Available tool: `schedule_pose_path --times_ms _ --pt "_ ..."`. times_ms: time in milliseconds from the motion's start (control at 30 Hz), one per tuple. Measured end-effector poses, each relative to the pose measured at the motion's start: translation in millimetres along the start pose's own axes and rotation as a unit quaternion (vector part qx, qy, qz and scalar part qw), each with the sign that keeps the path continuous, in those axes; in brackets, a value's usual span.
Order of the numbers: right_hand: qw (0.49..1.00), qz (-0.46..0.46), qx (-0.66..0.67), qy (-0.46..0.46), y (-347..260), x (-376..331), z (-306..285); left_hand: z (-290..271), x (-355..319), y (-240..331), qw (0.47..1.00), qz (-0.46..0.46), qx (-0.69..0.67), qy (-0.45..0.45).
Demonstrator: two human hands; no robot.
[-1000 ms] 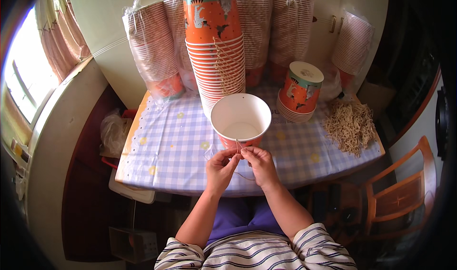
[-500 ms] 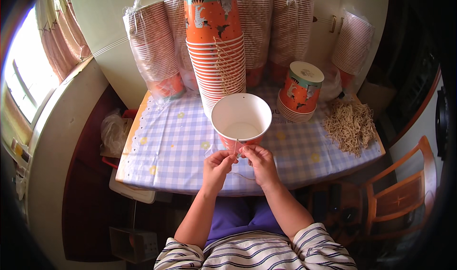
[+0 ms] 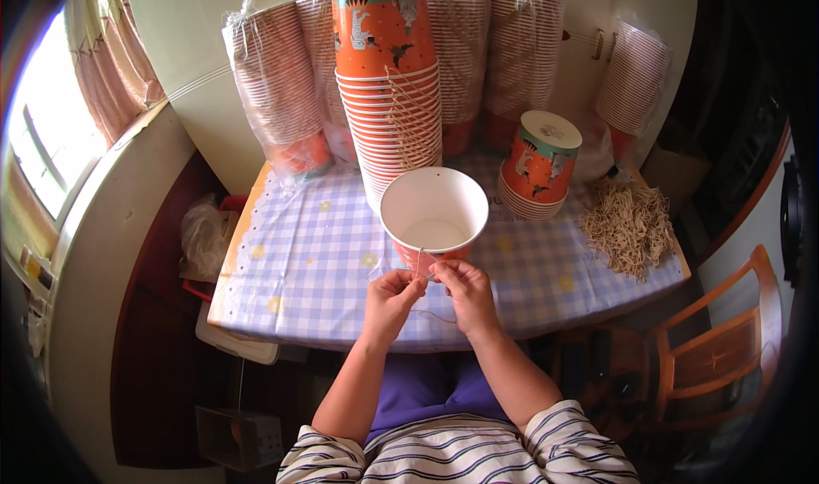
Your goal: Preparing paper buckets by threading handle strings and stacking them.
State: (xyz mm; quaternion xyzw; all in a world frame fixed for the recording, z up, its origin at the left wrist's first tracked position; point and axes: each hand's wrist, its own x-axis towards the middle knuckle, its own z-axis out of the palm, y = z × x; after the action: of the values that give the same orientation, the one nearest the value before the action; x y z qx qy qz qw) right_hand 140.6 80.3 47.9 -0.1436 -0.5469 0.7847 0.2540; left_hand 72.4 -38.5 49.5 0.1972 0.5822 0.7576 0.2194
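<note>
String (image 3: pixel 419 264) pinched in both hands at the near rim of a paper bucket (image 3: pixel 435 215)

Nearest are the striped sleeves (image 3: pixel 577 437), pushed up the forearms, and purple clothing (image 3: pixel 426 390) over the lap. Ahead, above the near edge of the surface (image 3: pixel 320 271), the left hand (image 3: pixel 392 303) grasps the string between thumb and fingers. Close on its right, the right hand (image 3: pixel 469 295) pinches the same piece, fingertips almost meeting. The string runs up to the bucket's near rim, and a loose length curves below the fingers. To the right stands a wooden chair (image 3: pixel 717 339).

The bucket sits upright, white inside and orange outside. Just behind it rises a tall stack of upturned orange buckets (image 3: pixel 384 40), with several tan cords (image 3: pixel 412 130) hanging down its side; whether stack and bucket touch, I cannot tell. Farther right are a short upturned stack (image 3: pixel 543 170) and, beside it, a tangled heap of cords (image 3: pixel 629 231). At the back, more stacks in clear plastic (image 3: pixel 271 83) line up before a pale cupboard (image 3: pixel 192 36).
</note>
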Motion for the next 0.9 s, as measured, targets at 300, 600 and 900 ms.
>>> schedule_pose_path --times_ms 300,600,900 --pt "1.0 -0.001 0.008 0.004 1 1 -3 -6 2 -5 0.996 -0.042 -0.073 0.005" --pt "0.994 0.002 0.036 -0.105 8 -4 -1 -7 0 1 0.991 -0.079 -0.111 0.0" --pt "0.999 -0.01 0.02 -0.049 13 -1 3 -13 -2 7 0.967 -0.124 -0.221 -0.012"
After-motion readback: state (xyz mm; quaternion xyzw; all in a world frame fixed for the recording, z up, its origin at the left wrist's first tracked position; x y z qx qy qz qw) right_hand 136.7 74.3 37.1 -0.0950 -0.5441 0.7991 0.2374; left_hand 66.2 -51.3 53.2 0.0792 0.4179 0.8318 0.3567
